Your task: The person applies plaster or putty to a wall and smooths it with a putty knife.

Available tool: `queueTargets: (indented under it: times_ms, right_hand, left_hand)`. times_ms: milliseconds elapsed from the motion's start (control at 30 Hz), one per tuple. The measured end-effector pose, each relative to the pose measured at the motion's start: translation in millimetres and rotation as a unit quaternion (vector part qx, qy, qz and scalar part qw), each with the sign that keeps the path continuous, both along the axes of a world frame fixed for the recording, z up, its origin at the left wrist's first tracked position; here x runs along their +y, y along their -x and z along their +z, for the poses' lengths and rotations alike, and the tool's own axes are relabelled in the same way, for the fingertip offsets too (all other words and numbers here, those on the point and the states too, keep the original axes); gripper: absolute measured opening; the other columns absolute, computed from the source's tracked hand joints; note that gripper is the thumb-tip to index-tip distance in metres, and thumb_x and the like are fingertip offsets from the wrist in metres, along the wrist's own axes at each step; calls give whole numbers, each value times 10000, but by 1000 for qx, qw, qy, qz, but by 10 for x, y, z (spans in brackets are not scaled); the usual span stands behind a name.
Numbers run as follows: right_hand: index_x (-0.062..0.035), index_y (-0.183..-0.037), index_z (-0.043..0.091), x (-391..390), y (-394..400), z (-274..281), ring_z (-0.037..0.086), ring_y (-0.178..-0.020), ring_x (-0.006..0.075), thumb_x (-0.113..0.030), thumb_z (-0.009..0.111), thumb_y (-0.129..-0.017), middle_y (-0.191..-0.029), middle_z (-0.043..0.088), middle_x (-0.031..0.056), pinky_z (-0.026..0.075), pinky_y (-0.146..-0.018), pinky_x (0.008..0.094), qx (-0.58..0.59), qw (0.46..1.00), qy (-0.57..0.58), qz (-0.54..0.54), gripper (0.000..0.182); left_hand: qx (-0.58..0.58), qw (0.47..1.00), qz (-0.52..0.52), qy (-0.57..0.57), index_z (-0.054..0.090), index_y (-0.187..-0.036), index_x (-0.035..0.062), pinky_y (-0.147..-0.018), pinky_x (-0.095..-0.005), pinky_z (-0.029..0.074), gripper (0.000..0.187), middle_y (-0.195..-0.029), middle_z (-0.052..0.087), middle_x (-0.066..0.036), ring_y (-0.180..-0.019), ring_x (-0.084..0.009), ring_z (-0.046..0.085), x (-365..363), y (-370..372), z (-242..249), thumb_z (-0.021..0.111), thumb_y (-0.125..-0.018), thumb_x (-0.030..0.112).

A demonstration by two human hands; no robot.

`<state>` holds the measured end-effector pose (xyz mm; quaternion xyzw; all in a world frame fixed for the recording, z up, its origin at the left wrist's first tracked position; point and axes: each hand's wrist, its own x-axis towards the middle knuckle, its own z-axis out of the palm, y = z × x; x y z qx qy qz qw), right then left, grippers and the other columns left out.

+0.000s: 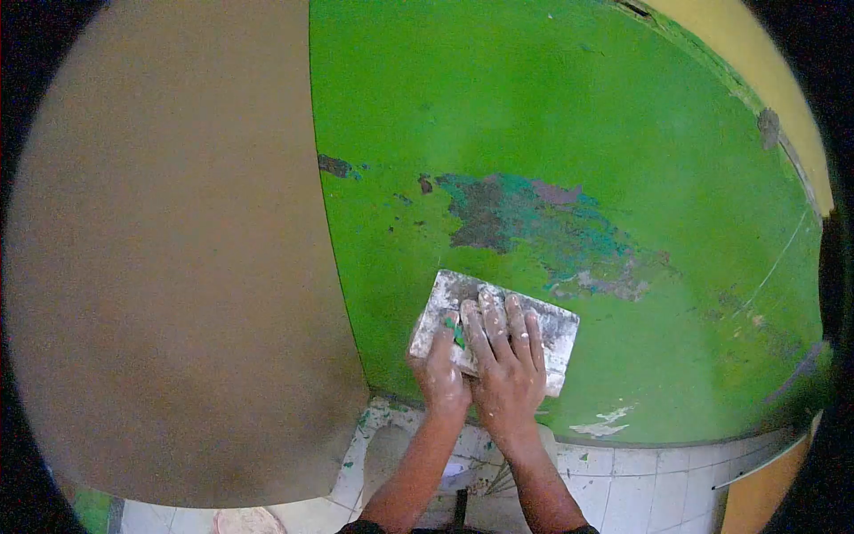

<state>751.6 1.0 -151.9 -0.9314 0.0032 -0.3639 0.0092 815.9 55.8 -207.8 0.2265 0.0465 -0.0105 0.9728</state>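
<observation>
A flat rectangular board (pixel 559 332), smeared white and grey as if with dried putty, is held in front of the green wall (pixel 534 98). My left hand (pixel 442 369) grips its left end, thumb on top and the other fingers hidden behind it. Flat on the board's face lies my right hand (pixel 509 365), its fingers stretched out. Whitish dust covers both hands. Small green paint flakes (pixel 456 331) stick to the board beside my left thumb. Just above, a patch of peeled paint (pixel 498 214) shows grey, teal and purple layers.
A large brown panel (pixel 178 249) stands along the left. Below is a white tiled floor (pixel 640 476) with scattered green flakes. A round pinkish object (pixel 247 521) lies at the bottom left. An orange-brown board edge (pixel 765 485) shows at lower right, and a yellow surface (pixel 756 44) at upper right.
</observation>
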Motion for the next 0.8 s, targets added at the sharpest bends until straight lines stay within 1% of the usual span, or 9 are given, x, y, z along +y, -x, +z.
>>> queueTargets:
  times_ms: [233, 267, 333, 367, 467, 533, 600, 733, 800]
  right_hand:
    - [-202, -1420, 550, 58, -46, -128, 428, -1404, 299, -243, 588, -885, -1498, 493, 40, 282, -1195, 491, -44, 998, 23, -31, 538]
    - [-202, -1420, 550, 58, -77, -32, 428, -1404, 299, -243, 588, -885, -1498, 493, 40, 282, -1195, 491, -45, 998, 22, -36, 538]
    - [-175, -1357, 613, -34, -120, 383, 450, -1385, 327, -319, 714, -792, -1435, 557, 57, 326, -1161, 492, -120, 992, 34, -35, 591]
    - [-171, -1359, 612, -72, -151, 571, 447, -1386, 338, -373, 708, -799, -1429, 564, 60, 330, -1155, 500, -139, 989, 33, -33, 603]
    - [-174, -1365, 608, -178, -56, 562, 449, -1386, 337, -361, 696, -812, -1422, 570, 65, 331, -1152, 513, -106, 993, 35, -40, 591]
    - [-167, -1354, 618, -257, 78, 184, 456, -1382, 335, -334, 690, -808, -1409, 581, 73, 331, -1152, 517, -96, 994, 37, -43, 575]
    - [-198, -1428, 544, -271, 151, -50, 413, -1413, 306, -261, 627, -848, -1496, 496, 37, 297, -1181, 506, -59, 997, 16, -57, 590]
    - [-212, -1427, 547, -235, 137, 271, 406, -1422, 286, -220, 582, -880, -1500, 495, 26, 287, -1189, 488, -46, 997, 28, -58, 548]
    - [-217, -1428, 547, -261, 83, 413, 400, -1427, 281, -231, 576, -883, -1504, 491, 23, 289, -1187, 488, -67, 994, 48, -69, 545]
  left_hand:
    - [-71, 997, -4, 28, 615, -1170, -26, -816, -348, 560, 272, -1114, 661, -102, -954, -189, 654, 36, -17, 107, 642, -903, 19]
    - [-73, 997, -9, 28, 615, -1170, -26, -816, -348, 560, 272, -1114, 661, -102, -954, -189, 654, 38, -66, 225, 642, -903, 19]
    - [-106, 994, -11, -7, 618, -1165, -18, -787, -347, 560, 267, -1087, 663, -95, -918, -181, 651, -39, -145, 551, 644, -902, 20]
    - [-155, 988, -19, 6, 621, -1157, -10, -760, -338, 557, 259, -1069, 662, -87, -897, -175, 650, -94, -211, 721, 639, -901, 19]
    - [-63, 998, -17, 27, 618, -1155, -9, -762, -332, 553, 262, -1077, 660, -85, -898, -171, 649, -182, -21, 774, 629, -894, 7]
    - [-119, 993, -12, 10, 613, -1161, -9, -769, -330, 553, 270, -1092, 655, -88, -899, -172, 647, -245, 118, 408, 623, -892, -5]
    - [-50, 999, -10, 19, 613, -1166, -13, -770, -328, 553, 273, -1087, 657, -85, -897, -172, 646, -333, 241, 201, 618, -894, -6]
    - [-34, 998, -43, 23, 611, -1183, -22, -788, -325, 545, 264, -1084, 665, -79, -908, -165, 645, -354, 104, 202, 592, -921, 2]
    - [-78, 995, -37, 50, 611, -1184, -23, -792, -326, 543, 263, -1091, 664, -83, -912, -165, 646, -370, 47, 446, 596, -923, 8]
